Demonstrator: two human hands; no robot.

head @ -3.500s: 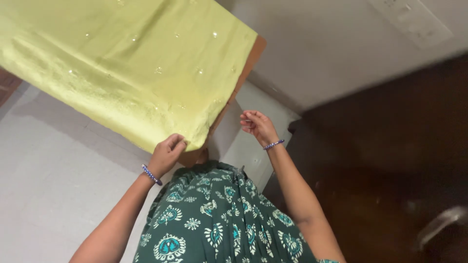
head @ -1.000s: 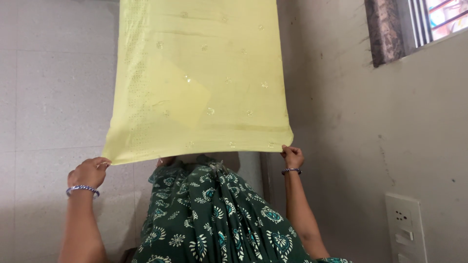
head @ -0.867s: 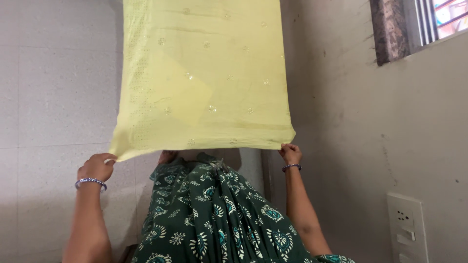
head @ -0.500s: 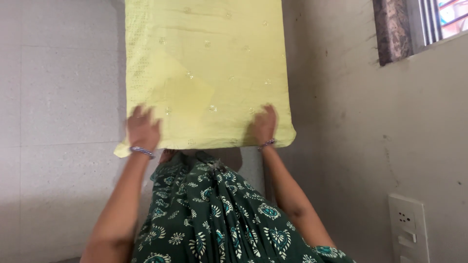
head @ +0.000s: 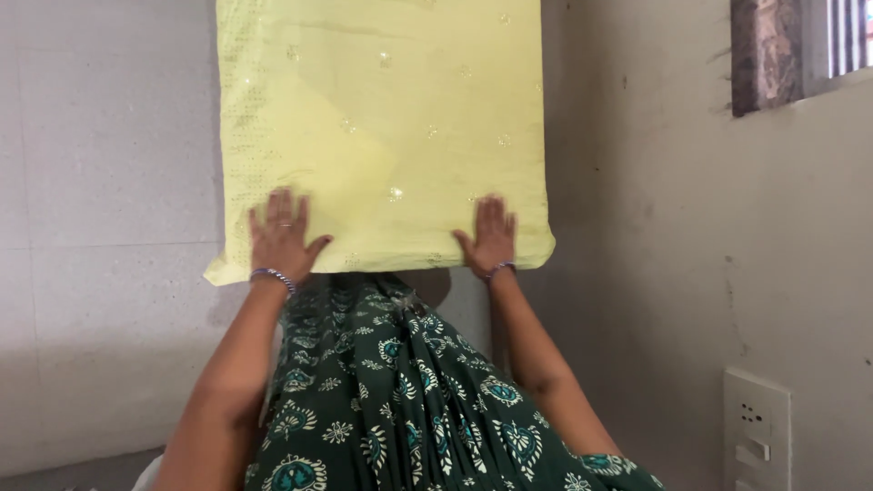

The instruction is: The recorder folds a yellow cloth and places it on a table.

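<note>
Now both palms lie flat, fingers spread, on the yellow cloth (head: pixel 382 118): left hand (head: pixel 280 238) near its lower left corner, right hand (head: pixel 489 238) near its lower right corner

A dark green dress (head: pixel 409 391) with teal-and-cream motifs; bare arms; a beaded bangle circles each wrist just above the dress: left (head: pixel 273 275), right (head: pixel 499 268).

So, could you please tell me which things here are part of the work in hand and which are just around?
In hand:
yellow cloth, spread flat
left hand, palm flat on the cloth
right hand, palm flat on the cloth

Just around:
wall switch plate
window
tiled floor
</note>
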